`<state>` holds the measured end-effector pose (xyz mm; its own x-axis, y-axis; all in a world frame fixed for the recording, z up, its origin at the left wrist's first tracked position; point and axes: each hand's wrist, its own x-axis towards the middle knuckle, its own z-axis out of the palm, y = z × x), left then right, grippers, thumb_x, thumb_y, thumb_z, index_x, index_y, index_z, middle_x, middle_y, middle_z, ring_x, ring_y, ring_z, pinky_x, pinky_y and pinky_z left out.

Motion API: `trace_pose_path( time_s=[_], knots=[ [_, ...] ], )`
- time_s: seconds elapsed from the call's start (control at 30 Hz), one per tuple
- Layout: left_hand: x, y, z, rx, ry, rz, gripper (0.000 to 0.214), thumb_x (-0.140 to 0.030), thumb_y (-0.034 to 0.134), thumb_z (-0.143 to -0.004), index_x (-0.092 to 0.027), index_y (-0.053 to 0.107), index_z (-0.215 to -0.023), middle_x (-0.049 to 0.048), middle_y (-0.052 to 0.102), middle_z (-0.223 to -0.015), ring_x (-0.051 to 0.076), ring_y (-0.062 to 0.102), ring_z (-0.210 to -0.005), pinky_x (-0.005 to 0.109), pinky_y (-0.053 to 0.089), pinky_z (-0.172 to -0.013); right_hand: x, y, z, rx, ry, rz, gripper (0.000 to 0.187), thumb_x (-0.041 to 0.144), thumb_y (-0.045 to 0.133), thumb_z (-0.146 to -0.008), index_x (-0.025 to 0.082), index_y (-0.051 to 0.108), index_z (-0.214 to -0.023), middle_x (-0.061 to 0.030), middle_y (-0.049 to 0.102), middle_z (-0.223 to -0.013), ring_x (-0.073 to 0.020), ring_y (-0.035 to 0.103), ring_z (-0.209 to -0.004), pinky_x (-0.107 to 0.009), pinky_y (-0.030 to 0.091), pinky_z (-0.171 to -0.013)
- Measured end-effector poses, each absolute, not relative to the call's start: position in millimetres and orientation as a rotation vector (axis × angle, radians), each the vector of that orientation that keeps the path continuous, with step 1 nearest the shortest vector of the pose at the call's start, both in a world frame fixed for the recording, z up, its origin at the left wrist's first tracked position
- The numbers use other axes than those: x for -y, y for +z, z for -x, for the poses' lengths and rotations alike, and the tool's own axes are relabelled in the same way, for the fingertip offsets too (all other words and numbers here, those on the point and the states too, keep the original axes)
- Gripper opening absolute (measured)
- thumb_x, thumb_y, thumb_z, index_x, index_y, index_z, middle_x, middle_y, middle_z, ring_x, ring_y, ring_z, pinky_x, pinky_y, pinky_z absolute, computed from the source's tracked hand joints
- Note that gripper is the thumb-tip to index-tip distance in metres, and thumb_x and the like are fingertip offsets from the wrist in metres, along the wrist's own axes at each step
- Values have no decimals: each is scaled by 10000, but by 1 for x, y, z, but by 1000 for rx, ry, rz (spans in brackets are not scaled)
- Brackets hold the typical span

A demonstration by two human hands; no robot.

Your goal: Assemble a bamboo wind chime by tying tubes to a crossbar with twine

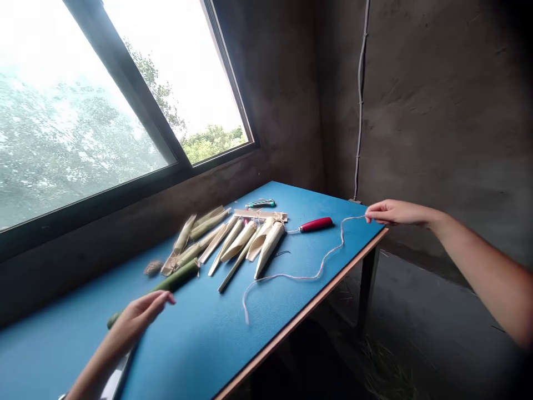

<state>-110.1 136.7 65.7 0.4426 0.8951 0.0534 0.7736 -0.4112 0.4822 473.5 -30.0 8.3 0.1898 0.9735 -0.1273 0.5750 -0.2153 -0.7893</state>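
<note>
My right hand [387, 213] is closed in a pinch on one end of a thin pale string [342, 236], just above the table's right edge. The string winds over the blue table, and its loose end lies near the middle. Over the near left part of the table, my left hand [139, 312] has its fingers together, with nothing visible in them. Behind it lies a green bamboo tube [177, 276], partly hidden by the hand. Several cut pale bamboo pieces [270, 249] rest in the centre, some tied to a flat bamboo strip [266, 215].
A red-handled tool [316, 224] lies right of the bamboo, with a green-handled tool [261, 204] behind. A small brown ball [153, 268] sits at left. A long flat metallic object [114, 378] lies by my left forearm. The blue table [200, 339] stands beneath a window.
</note>
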Motion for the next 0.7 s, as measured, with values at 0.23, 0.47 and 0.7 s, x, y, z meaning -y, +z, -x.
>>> trace_pose_path(
  time_s=[0.23,0.47,0.7],
  knots=[
    [-81,19,-18,-1090,-3,-2767,609,-583,496,-776,-191,483,-1241,118,518,-1198,231,559,-953,312,464,-765,-13,27,-413,1688,-7,2366,266,267,398,-841,153,626,-763,-85,608,-819,-206,541,-779,-300,374,-662],
    [-73,-1,-25,-1185,24,-2865,202,-256,383,-900,-179,569,-894,55,632,-902,174,588,-783,252,421,-635,-23,-5,-284,2154,-62,1607,343,348,445,-876,179,557,-1153,-116,556,-1156,-233,517,-1050,-378,416,-901],
    [-67,8,-17,-908,376,-2340,238,-349,394,-903,-155,527,-862,15,597,-680,118,535,-606,224,422,-587,-20,-23,-185,1969,695,1130,405,319,374,-907,161,435,-1274,-64,622,-880,-149,559,-723,-267,455,-682]
  ],
)
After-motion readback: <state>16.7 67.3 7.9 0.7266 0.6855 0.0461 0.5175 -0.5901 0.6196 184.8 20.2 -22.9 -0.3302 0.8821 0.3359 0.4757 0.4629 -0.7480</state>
